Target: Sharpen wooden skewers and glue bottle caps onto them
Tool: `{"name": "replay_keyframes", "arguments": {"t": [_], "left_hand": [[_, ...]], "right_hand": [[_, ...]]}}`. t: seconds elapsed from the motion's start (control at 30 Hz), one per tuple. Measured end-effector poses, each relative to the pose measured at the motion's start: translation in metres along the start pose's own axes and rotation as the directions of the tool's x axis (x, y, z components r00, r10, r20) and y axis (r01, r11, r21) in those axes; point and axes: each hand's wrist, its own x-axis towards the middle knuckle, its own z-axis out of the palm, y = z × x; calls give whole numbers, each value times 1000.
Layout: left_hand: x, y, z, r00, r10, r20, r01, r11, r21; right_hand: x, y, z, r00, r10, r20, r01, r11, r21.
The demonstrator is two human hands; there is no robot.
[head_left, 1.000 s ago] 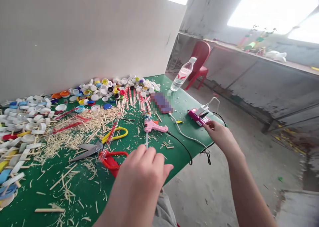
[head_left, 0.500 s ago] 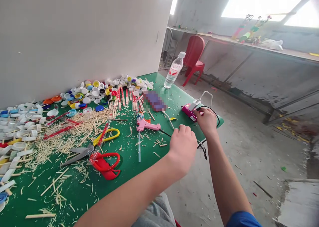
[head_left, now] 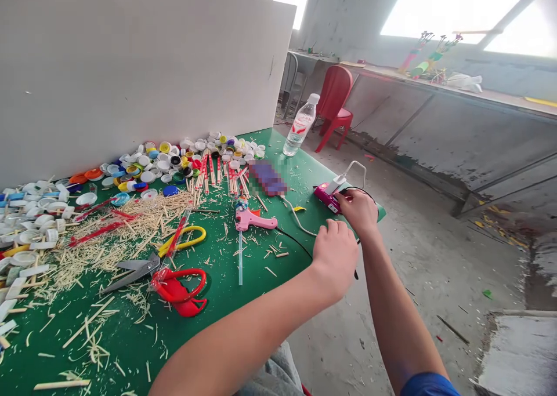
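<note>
- Compared with a second ago, the left hand [head_left: 335,255] has swung from beside the pink glue gun [head_left: 256,219] toward the table's [head_left: 307,173] right corner, and the right hand [head_left: 360,211] has shifted from the end of the purple power strip [head_left: 323,198] to its black plug [head_left: 344,191].
- The left forearm slants across the table's near edge; the hand is back-up, fingers curled loosely, over the white cable [head_left: 296,216] and black cord [head_left: 293,243]. Its palm is hidden, so whether it holds either cannot be told.
- The right forearm reaches steeply up outside that edge, wrist bent inward, thumb and fingers drawn nearly together at the black plug; how firmly they grip is unclear.
- The power strip lies near the right corner, a white charger [head_left: 336,184] standing in it.
</note>
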Motion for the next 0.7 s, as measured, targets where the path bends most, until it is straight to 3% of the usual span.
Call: {"name": "replay_keyframes", "arguments": {"t": [0.13,0.47,0.7], "left_hand": [[30,0,12,997,-70,24,69,997,28],[66,1,32,1000,8,6,-9,1000,17],[74,-17,33,983,117,-143,-113,993,38]], "right_hand": [[4,0,-7,999,-1,37,1,1000,-8],[15,8,-14,992,-34,118,24,996,84],[14,8,-6,997,-14,72,-1,978,207]]}}
